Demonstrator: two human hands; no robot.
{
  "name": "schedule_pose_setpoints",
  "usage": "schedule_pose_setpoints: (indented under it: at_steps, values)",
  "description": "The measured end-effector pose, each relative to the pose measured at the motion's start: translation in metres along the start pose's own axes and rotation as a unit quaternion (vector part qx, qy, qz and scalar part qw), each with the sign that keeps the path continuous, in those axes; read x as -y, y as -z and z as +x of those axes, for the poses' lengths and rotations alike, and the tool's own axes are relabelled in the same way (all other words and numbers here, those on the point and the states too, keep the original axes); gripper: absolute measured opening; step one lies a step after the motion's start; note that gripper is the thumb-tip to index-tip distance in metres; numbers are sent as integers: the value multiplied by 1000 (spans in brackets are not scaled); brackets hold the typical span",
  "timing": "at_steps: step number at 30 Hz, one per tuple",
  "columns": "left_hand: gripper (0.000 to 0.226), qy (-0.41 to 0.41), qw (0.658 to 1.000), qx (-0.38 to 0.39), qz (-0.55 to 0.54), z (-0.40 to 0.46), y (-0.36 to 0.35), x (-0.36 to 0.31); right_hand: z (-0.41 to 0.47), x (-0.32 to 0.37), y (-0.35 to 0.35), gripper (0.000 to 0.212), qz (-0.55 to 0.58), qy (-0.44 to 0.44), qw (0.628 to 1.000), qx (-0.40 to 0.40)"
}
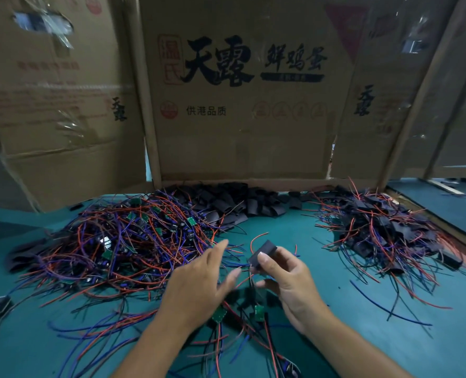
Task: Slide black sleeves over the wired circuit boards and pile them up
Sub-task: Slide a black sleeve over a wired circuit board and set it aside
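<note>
Head view, right hand: the right hand (pixel 286 279) pinches a black flat sleeve with a wired board inside (pixel 262 256) between thumb and fingers, raised off the green table (pixel 294 230). Red and dark leads trail from both ends of the sleeve, which suggests the board is already seated.

Head view, left hand: the left hand (pixel 199 282) is spread, fingers straight, holding nothing. It hovers over the near edge of the tangled heap of bare green circuit boards with red, blue and purple wires (pixel 117 241), probably ready to take the next board.

Head view, supply: a loose mound of empty black sleeves (pixel 232 200) lies at the back, against the upright brown cardboard box wall (pixel 240 105), near both hands.

Head view, output: the pile of finished black-sleeved boards with trailing wires (pixel 384 230) sits to the right, well apart from the raw heap, so done and undone units do not mix.

Head view, strays: two loose green boards (pixel 219 313) lie on the table under the wrists.

Step in hand, judged: the held unit appears complete and due for the right-hand pile.
</note>
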State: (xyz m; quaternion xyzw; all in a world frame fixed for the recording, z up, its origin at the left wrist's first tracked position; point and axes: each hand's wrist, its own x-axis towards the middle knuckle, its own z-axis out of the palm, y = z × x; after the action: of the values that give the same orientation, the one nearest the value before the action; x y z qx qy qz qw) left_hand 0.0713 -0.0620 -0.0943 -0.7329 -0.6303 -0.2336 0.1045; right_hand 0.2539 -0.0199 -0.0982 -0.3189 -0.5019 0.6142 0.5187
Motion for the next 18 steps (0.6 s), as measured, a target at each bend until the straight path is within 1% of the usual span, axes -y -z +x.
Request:
schedule_pose_setpoints:
  at_steps: [1, 3, 5, 6, 7, 8, 9, 11, 12, 13, 15, 16, 17, 18]
  values:
    - [63, 11, 1000, -2, 12, 2, 0, 5, 1, -2, 1, 27, -25, 8, 1000, -4]
    - [47, -4, 1000, -25, 17, 1, 0, 8, 5, -5, 5, 26, -74, 21, 997, -13]
    - [25, -16, 996, -81, 25, -2, 4, 5, 10, -8, 6, 33, -95, 29, 995, -20]
    - [15, -11, 995, -88, 39, 1, 11, 3, 11, -10, 7, 38, -96, 32, 995, -20]
    - [10, -1, 995, -81, 64, 10, 18, 4, 12, -11, 9, 39, -97, 35, 994, -20]
    - [11, 14, 995, -55, 88, 24, 25, 8, 15, -13, 9, 39, -102, 37, 994, -19]
    - [13, 40, 996, -5, 86, 41, 30, 17, 17, -15, 10, 36, -109, 33, 993, -17]
    - [14, 75, 993, 53, 76, 76, 35, 39, 19, -19, 10, 30, -110, 26, 994, -12]
    - [17, 74, 990, 71, 100, 93, 33, 51, 19, -19, 9, 28, -103, 26, 994, -8]
    - [28, 56, 983, 98, 145, 107, 30, 59, 19, -20, 9, 26, -99, 24, 995, -3]
    - [51, 12, 961, 176, 211, 122, 20, 75, 19, -20, 9, 24, -95, 19, 995, -2]
    - [58, 2, 947, 223, 230, 124, 13, 81, 19, -20, 10, 23, -93, 18, 995, -2]
    - [59, -3, 933, 261, 248, 124, 7, 86, 19, -20, 11, 23, -93, 18, 995, 0]
    - [56, -13, 922, 277, 269, 124, 4, 89, 20, -21, 11, 23, -96, 19, 995, 1]
